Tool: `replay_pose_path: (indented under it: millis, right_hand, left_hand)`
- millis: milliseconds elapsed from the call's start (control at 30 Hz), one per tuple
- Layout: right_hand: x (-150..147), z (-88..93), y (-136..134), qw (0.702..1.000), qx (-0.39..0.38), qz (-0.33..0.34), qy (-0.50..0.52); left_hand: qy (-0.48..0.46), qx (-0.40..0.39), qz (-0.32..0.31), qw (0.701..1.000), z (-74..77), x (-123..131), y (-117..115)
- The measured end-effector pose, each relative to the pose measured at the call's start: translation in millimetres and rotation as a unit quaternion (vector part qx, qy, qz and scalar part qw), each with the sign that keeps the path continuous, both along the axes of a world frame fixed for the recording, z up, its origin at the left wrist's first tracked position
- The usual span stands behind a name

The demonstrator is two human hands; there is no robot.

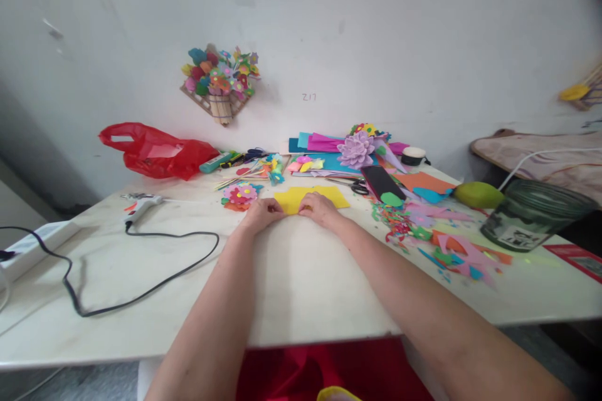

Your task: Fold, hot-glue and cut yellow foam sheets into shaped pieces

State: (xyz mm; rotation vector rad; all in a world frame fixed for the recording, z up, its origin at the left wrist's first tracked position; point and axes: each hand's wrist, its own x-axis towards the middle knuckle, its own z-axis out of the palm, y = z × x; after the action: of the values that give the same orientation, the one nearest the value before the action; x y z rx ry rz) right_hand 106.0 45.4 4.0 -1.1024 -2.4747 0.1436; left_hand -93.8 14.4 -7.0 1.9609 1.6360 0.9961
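- A pale wall (399,25) fills the background; the small red marks on it are faint.
- The white table (301,288) spans the width, its left end cut off by the frame.
- Two bare forearms reach forward from the lower edge, converging, with the elbows out of view.
- Red cloth (329,369) shows below the table's near edge, cut off at the bottom.
- A dark green glass jar (540,216) stands at the right; its label is too blurred to read.
- A red plastic bag (160,153) slumps at the back left, most of its contents hidden.
- The yellow sheet (313,196) lies on the table ahead of the person, extending away beyond both hands; its near edge is partly covered by them.
- The left hand (264,213) bends inward at the wrist, thumb and fingers closed on the sheet's near left part.
- The right hand (320,208) mirrors it, knuckles raised, fingertips pinching the same edge just beside the left ones, a little yellow showing between.
- The glue gun (142,207) rests well to the left, its nozzle hard to make out.
- A flower cluster (239,194) sits just beyond the left hand.
- Scissors (360,187) lie past the sheet, partly hidden near a dark phone (382,182).
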Motion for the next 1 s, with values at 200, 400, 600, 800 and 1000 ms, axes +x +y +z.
replay_pose_path:
  millis: [200,400,600,800,1000]
  right_hand:
    - [-3,10.0,8,0.995,-0.102,-0.016,0.006]
    - [-8,5.1,10,0.989,-0.136,-0.057,0.031]
    - [-12,1.3,4,0.989,-0.112,-0.092,0.026]
    - [-14,3.2,2,0.992,-0.08,-0.102,0.008]
    - [-17,-4.4,8,0.992,-0.057,-0.113,0.012]
  left_hand:
    - [-0.005,0.009,-0.004,1.0,-4.1,-2,1]
    - [-0.002,0.006,0.013,1.0,-2.5,-2,1]
    - [0.031,0.007,0.029,0.999,-2.0,-3,1]
    - [0.08,0.018,0.029,0.996,2.9,-1,-1]
    - [0.128,0.018,0.037,0.991,7.0,2,-3]
